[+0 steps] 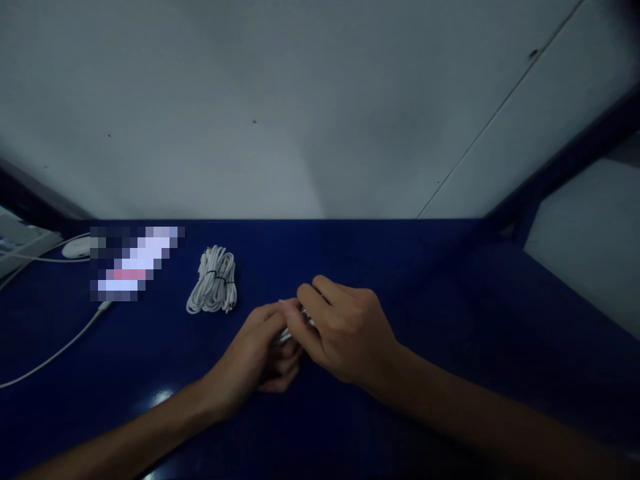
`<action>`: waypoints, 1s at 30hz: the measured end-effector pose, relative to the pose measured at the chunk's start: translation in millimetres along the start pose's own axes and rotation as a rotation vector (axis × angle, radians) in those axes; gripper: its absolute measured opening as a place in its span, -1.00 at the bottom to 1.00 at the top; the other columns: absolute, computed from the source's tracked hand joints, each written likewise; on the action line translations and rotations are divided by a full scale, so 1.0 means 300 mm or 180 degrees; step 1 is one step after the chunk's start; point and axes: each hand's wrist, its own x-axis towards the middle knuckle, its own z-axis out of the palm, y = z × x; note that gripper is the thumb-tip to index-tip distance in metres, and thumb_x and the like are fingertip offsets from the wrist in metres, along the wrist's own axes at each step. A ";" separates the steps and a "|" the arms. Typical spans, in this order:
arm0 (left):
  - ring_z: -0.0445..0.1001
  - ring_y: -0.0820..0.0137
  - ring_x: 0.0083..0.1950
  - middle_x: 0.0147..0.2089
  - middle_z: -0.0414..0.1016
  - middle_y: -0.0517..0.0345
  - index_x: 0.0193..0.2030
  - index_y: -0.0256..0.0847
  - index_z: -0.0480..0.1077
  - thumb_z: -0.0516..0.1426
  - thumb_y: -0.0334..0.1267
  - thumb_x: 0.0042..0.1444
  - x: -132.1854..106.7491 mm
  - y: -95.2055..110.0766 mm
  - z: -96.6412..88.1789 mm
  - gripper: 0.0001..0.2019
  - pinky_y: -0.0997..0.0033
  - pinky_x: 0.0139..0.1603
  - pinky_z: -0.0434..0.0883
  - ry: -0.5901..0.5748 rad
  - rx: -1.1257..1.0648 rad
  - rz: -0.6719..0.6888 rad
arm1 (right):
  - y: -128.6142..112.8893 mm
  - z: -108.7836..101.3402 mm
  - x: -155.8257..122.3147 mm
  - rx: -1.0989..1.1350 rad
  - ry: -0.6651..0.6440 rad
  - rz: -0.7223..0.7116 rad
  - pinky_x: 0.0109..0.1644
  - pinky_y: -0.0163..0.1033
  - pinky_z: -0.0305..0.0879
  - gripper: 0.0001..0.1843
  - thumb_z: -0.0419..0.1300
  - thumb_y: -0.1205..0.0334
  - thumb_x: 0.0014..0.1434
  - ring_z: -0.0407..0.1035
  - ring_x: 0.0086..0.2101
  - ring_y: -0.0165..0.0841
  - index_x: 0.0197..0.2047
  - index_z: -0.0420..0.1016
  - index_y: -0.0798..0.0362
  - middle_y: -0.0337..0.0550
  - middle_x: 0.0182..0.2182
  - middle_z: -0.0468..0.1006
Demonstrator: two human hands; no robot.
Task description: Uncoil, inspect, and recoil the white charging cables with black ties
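Observation:
Near the middle of the blue table, my left hand [265, 347] and my right hand [345, 327] meet around a white cable [284, 335]. Fingers of both hands are closed on it, and only short white strands show between them; the rest is hidden. To the left of my hands lies a bundle of white cables [215, 283], coiled and bound with thin black ties. Neither hand touches that bundle.
A blurred-out device with a lit screen [137, 260] lies at the left, with a white cord [65, 350] running from it. Beside it is a white rounded object [77, 247]. A pale wall [280, 133] rises behind the blue table [410, 280].

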 end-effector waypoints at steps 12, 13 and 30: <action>0.02 0.48 -0.46 -0.46 0.08 0.32 -0.33 -0.18 0.31 -0.05 0.20 0.57 -0.028 0.003 0.014 -0.45 0.48 -0.51 0.08 0.0284 0.2063 0.0496 | 0.020 -0.005 -0.050 0.1039 0.0221 0.0992 -0.50 -0.30 -0.02 -0.43 0.18 0.31 0.51 0.07 -0.63 -0.56 -0.59 0.28 0.08 -0.38 -0.67 0.24; 0.00 0.49 -0.47 -0.47 0.06 0.33 -0.33 -0.17 0.28 -0.05 0.22 0.56 -0.030 0.003 0.014 -0.45 0.49 -0.52 0.07 0.0269 0.2025 0.0442 | 0.021 -0.006 -0.051 0.0968 0.0247 0.0914 -0.49 -0.29 -0.02 -0.46 0.18 0.31 0.50 0.07 -0.62 -0.55 -0.58 0.31 0.08 -0.37 -0.65 0.25; -0.02 0.51 -0.61 -0.55 0.00 0.37 -0.41 -0.13 0.18 -0.09 0.12 0.58 -0.003 0.012 -0.011 -0.46 0.56 -0.66 0.19 -0.0845 0.0337 -0.0389 | 0.083 0.018 -0.044 0.1012 0.0256 0.0126 -0.45 -0.26 0.04 -0.53 0.13 0.35 0.51 0.08 -0.55 -0.49 -0.51 0.34 0.05 -0.34 -0.57 0.28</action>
